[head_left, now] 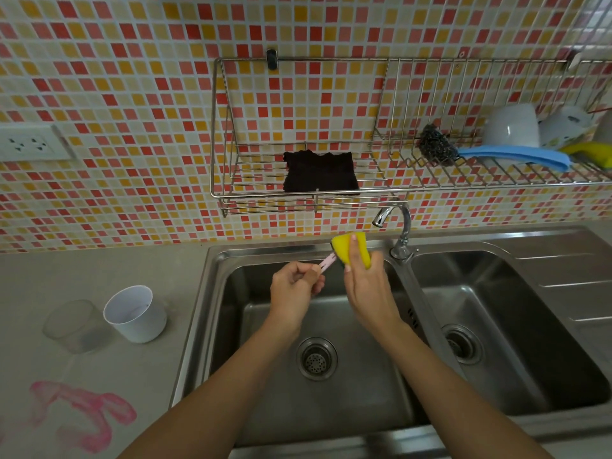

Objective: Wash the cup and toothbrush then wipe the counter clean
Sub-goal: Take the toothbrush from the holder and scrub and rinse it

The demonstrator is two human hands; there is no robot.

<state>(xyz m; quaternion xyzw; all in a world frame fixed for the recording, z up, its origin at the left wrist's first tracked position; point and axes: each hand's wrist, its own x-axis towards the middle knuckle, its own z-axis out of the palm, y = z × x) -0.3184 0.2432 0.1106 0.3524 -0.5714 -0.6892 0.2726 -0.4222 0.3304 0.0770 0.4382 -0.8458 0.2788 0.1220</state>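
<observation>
The job looked to be at its washing stage: over the near-left steel sink [347, 409], the left hand [294, 288] pinched the thin pink toothbrush [328, 262] by its handle, while the right hand [367, 289] squeezed a soft yellow sponge [341, 248] folded round the head. The tap [402, 226] showed no running water. The white cup [135, 314], smooth and tapered, stood on the grey counter [99, 270] at left beside a frosted clear tumbler [74, 326], apparently unwashed. A chalky pink smear [82, 415] on the near counter awaited wiping, and a dark knitted cloth [319, 172] hung on the far wire rack [218, 127].
</observation>
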